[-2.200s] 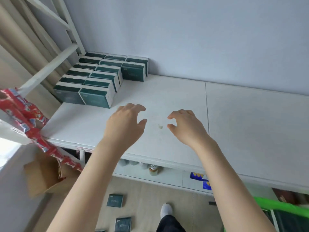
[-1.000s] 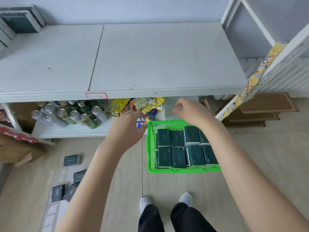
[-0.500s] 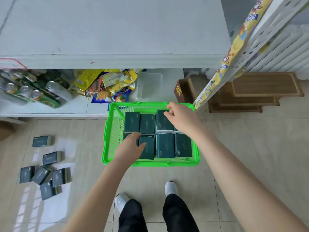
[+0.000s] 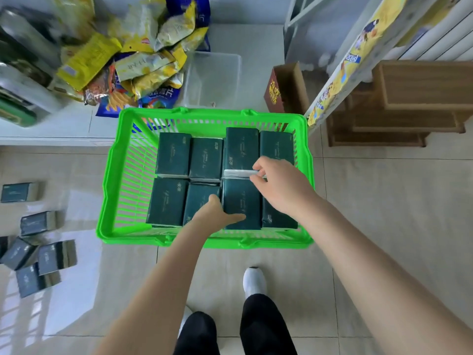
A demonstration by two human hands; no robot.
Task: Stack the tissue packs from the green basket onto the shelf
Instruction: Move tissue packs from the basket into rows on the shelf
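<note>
Both hands have sunk deeper into the green plastic slatted basket (image 4: 110, 180) than half a second ago, and the left one has slid rightward along the near row. Inside the basket lie dark green rectangular tissue packs (image 4: 174, 155), two rows of four, flat and touching side to side. The shelf top they are meant for is out of view. Left of the basket, well apart from it on the tiled floor, sit several loose dark packs (image 4: 48, 254). Beyond its far rim are crumpled yellow and blue snack bags (image 4: 146, 62) and a clear plastic tub (image 4: 215, 78).

The step in hand looks to be the pick-up of the raised pack (image 4: 240, 198), third from the basket's left wall in the near row. The right hand (image 4: 279, 188) pinches what appears to be its white far end between curled forefinger and thumb. The left hand (image 4: 212, 213) clasps its near left corner, thumb laid across the top. The next move calls for a straight lift clear of the neighbours, so none is dragged along, then a rise and turn to the shelf.
</note>
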